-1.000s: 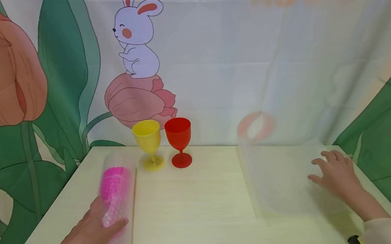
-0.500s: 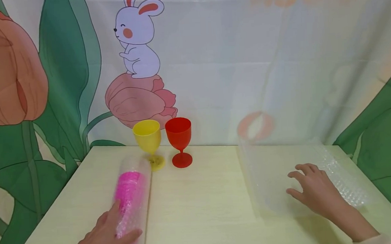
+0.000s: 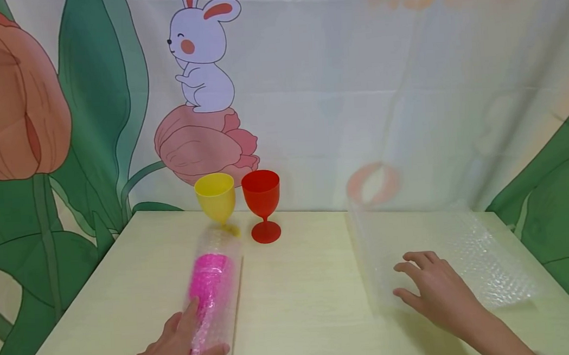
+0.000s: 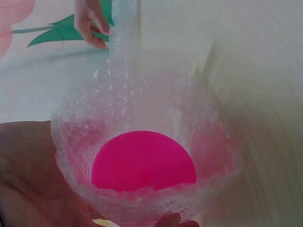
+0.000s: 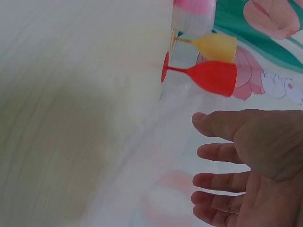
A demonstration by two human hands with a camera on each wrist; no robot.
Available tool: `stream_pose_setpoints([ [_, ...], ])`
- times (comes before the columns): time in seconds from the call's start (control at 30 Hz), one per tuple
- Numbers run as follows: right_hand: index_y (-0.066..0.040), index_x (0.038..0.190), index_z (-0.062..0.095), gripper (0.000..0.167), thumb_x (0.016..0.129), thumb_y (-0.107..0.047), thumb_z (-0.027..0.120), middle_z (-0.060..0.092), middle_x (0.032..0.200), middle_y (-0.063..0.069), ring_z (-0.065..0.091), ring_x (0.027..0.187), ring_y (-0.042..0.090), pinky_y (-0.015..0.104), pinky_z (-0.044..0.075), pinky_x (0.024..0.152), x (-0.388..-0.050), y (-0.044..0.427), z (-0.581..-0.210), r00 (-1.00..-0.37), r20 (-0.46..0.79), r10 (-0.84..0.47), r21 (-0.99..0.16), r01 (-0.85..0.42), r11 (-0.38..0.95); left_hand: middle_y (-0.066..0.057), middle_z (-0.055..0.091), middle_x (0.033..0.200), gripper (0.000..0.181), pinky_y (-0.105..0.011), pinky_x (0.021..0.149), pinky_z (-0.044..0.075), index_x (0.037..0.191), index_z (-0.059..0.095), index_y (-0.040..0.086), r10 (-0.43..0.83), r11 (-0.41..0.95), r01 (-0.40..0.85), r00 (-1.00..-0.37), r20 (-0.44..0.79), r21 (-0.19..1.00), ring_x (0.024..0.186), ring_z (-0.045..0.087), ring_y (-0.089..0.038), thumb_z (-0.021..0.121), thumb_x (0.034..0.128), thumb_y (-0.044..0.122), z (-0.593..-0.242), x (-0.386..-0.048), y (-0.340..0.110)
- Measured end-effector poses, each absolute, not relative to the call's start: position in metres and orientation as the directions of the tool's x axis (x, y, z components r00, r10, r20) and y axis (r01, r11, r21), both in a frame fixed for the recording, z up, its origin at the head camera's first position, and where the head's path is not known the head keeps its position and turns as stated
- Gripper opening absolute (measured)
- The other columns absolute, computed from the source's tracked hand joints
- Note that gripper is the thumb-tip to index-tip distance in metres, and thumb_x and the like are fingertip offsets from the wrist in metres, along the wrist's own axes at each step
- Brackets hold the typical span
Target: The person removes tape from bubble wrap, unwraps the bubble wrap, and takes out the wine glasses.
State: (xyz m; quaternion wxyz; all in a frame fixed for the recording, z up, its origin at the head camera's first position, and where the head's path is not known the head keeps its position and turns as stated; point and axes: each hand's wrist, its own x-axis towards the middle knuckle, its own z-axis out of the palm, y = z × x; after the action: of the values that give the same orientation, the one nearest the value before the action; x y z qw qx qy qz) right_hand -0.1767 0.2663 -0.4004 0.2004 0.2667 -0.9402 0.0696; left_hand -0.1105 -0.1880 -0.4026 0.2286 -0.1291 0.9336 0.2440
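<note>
glossy bubble wrap (image 3: pixel 218 306), smooth red goblet (image 3: pixel 261 194)

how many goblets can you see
2 clearly: a yellow goblet at the back of the table and a red goblet just right of it. The pink object in bubble wrap may be another; can't tell.

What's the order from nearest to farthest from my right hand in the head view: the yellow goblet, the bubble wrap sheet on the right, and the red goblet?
1. Bubble wrap sheet: right beside the right hand, on the table's right side.
2. Red goblet: off to the left, near the far edge.
3. Yellow goblet: just left of the red one.
</note>
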Motion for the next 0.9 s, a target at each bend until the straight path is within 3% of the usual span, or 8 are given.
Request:
stream_pose_setpoints([
  [0.17, -0.009, 0.11, 0.073, 0.037, 0.08, -0.023, 0.089, 0.067, 0.118, 0.016, 0.062, 0.109, 0.036, 0.053, 0.054, 0.084, -0.169, 0.247, -0.4, -0.738, 0.445, -0.507, -0.024, -0.576, 0.817, -0.032, 0.031, 0.152, 0.146, -0.071, 0.082, 0.052, 0.166, 0.013, 0.014, -0.114, 0.85, -0.337, -0.868, -0.484, 0.405, 0.105, 0.055, -0.048, 0.07, 0.0559, 0.091, -0.404, -0.11, -0.175],
  [0.57, -0.011, 0.11, 0.073, 0.037, 0.079, -0.025, 0.09, 0.067, 0.118, 0.007, 0.061, 0.107, 0.025, 0.041, 0.056, 0.082, -0.152, 0.208, -0.399, -0.641, 0.51, -0.573, -0.015, -0.673, 0.74, -0.033, 0.035, 0.148, 0.131, -0.071, 0.087, 0.05, 0.164, 0.02, 0.013, -0.078, 0.868, -0.279, -0.894, -0.441, 0.411, 0.102, 0.058, -0.046, 0.07, 0.0666, 0.084, -0.405, -0.109, -0.139],
  [0.9, -0.012, 0.111, 0.072, 0.036, 0.081, -0.023, 0.088, 0.065, 0.12, 0.005, 0.061, 0.107, 0.023, 0.039, 0.056, 0.082, -0.143, 0.191, -0.409, -0.622, 0.496, -0.606, -0.063, -0.722, 0.689, -0.028, 0.041, 0.141, 0.121, -0.067, 0.085, 0.051, 0.161, 0.028, 0.013, -0.084, 0.853, -0.285, -0.901, -0.425, 0.437, 0.093, 0.06, -0.037, 0.073, 0.0704, 0.079, -0.408, -0.111, -0.118],
])
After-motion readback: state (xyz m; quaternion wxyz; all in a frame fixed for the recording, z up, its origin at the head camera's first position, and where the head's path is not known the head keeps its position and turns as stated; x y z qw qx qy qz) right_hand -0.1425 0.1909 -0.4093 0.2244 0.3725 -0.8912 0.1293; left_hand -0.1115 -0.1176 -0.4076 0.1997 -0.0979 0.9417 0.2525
